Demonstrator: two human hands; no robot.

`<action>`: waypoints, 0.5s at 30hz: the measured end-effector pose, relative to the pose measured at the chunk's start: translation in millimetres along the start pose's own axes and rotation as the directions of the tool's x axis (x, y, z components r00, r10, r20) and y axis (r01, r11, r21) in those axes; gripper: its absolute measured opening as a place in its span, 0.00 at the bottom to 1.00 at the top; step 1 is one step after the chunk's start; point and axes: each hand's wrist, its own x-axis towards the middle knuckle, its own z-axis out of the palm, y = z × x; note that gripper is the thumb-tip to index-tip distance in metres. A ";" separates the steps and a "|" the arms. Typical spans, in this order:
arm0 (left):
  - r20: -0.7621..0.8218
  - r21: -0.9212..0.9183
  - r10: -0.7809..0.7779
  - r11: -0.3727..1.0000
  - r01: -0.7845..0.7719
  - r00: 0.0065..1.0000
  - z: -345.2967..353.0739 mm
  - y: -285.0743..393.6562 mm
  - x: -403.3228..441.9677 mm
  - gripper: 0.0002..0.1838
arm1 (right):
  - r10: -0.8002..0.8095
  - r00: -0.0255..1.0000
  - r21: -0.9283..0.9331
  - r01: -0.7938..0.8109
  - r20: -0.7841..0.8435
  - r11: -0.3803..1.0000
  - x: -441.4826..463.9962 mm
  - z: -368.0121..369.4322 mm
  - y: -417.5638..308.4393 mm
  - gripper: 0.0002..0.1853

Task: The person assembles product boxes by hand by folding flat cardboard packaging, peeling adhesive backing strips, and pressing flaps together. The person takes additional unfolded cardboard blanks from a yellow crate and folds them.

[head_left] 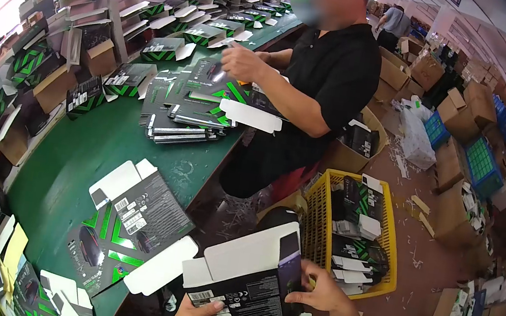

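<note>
Both my hands hold a black printed carton [249, 300] with white inner flaps spread at its top. My left hand [195, 315] grips the lower left corner, thumb on the printed face. On the right side, my right hand [325, 294] has its thumb and fingers closed around the carton's edge by a dark side flap. Just beyond, on the green table [65, 161], lies a flattened carton [155, 212] with white flaps. It overlaps another carton [95, 246] showing a mouse picture and green stripes.
A person in a black shirt [349, 74] handles cartons across the table beside a stack of flat cartons [185, 110]. A yellow crate [393, 242] of cartons stands on the floor at right. Folded boxes [125, 78] line the table's far side.
</note>
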 end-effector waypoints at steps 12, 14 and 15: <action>0.045 0.168 -0.083 0.983 0.075 0.995 14.4 -4.5 36.3 0.22 | -0.101 0.974 0.431 0.181 -0.203 0.884 17.7 0.5 10.3 0.16; 0.037 0.154 -0.107 0.983 0.100 0.994 22.5 -6.9 40.5 0.21 | -0.146 0.971 0.253 0.192 -0.190 0.948 15.2 -12.4 29.5 0.17; 0.037 0.150 -0.119 0.982 0.112 0.992 25.5 -8.1 42.9 0.20 | -0.144 0.968 0.254 0.194 -0.205 0.948 15.2 -13.8 32.5 0.17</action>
